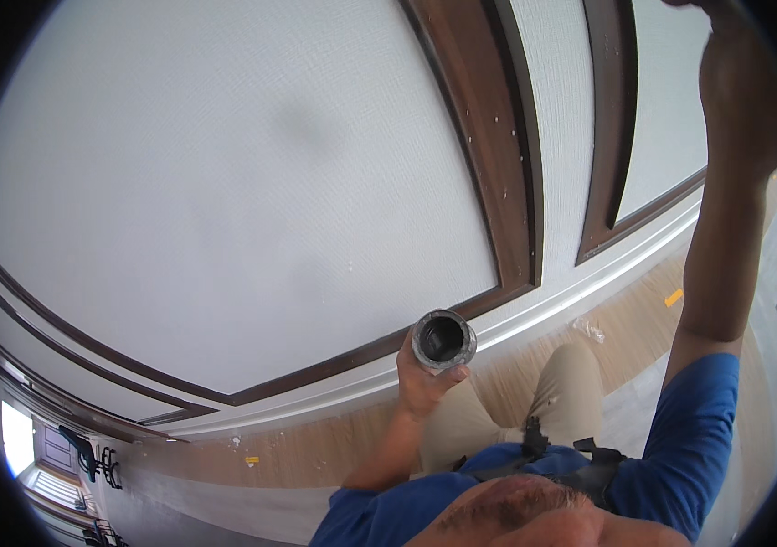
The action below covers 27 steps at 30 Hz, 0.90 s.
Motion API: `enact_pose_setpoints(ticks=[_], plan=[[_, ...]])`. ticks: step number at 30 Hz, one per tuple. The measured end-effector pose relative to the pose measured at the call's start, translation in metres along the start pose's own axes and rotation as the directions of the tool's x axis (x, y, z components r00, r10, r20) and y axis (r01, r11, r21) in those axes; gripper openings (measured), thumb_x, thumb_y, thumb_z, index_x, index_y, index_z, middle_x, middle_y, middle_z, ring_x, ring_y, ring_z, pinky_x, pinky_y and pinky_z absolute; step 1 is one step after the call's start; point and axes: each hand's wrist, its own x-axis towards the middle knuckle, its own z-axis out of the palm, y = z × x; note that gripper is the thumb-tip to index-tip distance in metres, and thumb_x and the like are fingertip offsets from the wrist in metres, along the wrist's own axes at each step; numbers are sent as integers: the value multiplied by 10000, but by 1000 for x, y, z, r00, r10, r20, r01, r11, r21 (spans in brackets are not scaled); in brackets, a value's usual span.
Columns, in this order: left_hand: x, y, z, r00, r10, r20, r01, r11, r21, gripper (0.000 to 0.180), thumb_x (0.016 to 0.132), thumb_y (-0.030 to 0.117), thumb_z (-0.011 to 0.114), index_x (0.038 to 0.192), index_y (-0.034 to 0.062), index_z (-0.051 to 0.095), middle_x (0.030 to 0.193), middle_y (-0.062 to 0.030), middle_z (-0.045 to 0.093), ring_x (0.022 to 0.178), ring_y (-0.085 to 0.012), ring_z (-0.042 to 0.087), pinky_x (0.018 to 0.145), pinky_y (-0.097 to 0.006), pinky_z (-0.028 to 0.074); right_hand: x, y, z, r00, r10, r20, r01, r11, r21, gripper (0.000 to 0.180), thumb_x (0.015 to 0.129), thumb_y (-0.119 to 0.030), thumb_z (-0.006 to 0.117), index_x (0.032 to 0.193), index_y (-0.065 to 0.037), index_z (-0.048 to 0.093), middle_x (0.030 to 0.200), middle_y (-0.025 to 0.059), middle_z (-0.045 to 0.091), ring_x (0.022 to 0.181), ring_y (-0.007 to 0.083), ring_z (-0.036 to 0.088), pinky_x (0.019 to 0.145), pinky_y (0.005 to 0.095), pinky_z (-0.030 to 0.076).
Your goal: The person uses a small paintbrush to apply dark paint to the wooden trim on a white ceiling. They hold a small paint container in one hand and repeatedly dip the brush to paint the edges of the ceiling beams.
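Observation:
In my left hand (427, 387) is a small round open-topped container (443, 335), held upright in front of my body. Its rim is grey and crusted, and its inside is dark; I cannot make out what it contains. My fingers wrap around its side, with the thumb on the near side. My right arm is raised high at the right, close to the panelled wall. Only a dark part of my right hand (715, 7) shows at the top edge; its fingers are mostly cut off, so any held thing is hidden.
A white textured wall (224, 201) with dark brown wooden moulding (488, 137) stands before me, specked with white in places. Below runs a white baseboard (580, 283). Crumpled clear plastic (589, 330) and an orange scrap (674, 298) lie on the wood-look floor (334, 447). Chairs (101, 460) stand far left.

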Motion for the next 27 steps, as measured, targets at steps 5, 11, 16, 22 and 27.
enact_pose_setpoints(ticks=[5,11,16,22,27], plan=[[58,55,29,986,-98,135,109,991,-79,831,684,182,938,1356,27,474,1255,-104,609,1155,-202,593,1043,-354,470,-4,32,-53,988,129,-86,-85,916,391,326,1083,-247,391,1203,-33,606,1094,170,688,830,198,685,634,287,549],[87,128,54,953,-129,275,158,984,-86,877,655,193,952,1373,62,467,1356,-132,558,1263,-242,544,1073,-384,448,-92,-14,-53,566,816,-112,-491,444,749,323,1078,-271,402,1216,-5,521,997,172,628,722,206,616,615,293,526],[82,213,64,912,-329,245,324,944,65,877,657,218,952,1365,45,464,1351,-137,564,1256,-249,550,1072,-395,444,-119,-107,-61,-48,994,-103,-655,47,754,306,1056,-299,495,1127,-10,566,906,169,685,699,214,672,507,293,522],[96,314,99,844,-410,346,355,910,213,866,686,210,924,1365,21,421,1285,-122,575,1193,-218,576,1054,-376,443,-48,-201,-105,-370,911,-185,-731,-162,663,239,1037,-259,539,1139,-47,580,922,121,688,708,176,658,539,267,507],[87,385,155,823,-394,409,334,918,213,833,696,234,921,1341,34,434,1196,-96,583,1134,-196,579,1017,-353,454,23,-248,-154,-226,942,-248,-848,-65,525,224,1036,-229,541,1138,-33,579,934,130,686,720,181,667,543,271,520]])
